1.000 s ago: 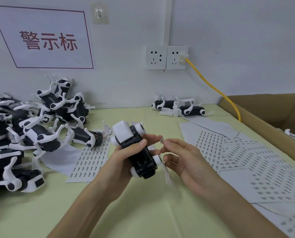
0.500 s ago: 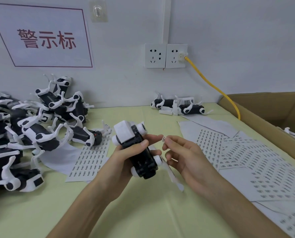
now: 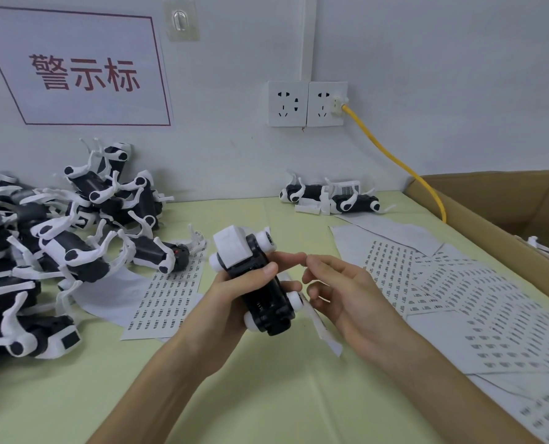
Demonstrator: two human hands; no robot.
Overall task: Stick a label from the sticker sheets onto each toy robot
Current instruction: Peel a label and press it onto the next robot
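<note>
My left hand (image 3: 231, 306) grips a black-and-white toy robot (image 3: 268, 304) above the table, white head block pointing away and black underside facing up. My right hand (image 3: 346, 296) is just right of it with curled fingers, its index fingertip touching my left index fingertip. No label shows at those fingertips. One sticker sheet (image 3: 167, 296) lies flat left of my hands, and several overlapping sticker sheets (image 3: 459, 293) fan out on the right. A white paper strip (image 3: 326, 331) pokes out below the robot.
A pile of toy robots (image 3: 71, 248) fills the left side of the green table (image 3: 266, 395). Two more robots (image 3: 329, 198) lie by the back wall. An open cardboard box (image 3: 497, 203) stands at the right. A yellow cable (image 3: 395, 158) runs from the wall socket.
The small label seen at my right fingertips earlier is no longer visible. My right index finger has closed in on my left fingertip. The robot has barely moved.
</note>
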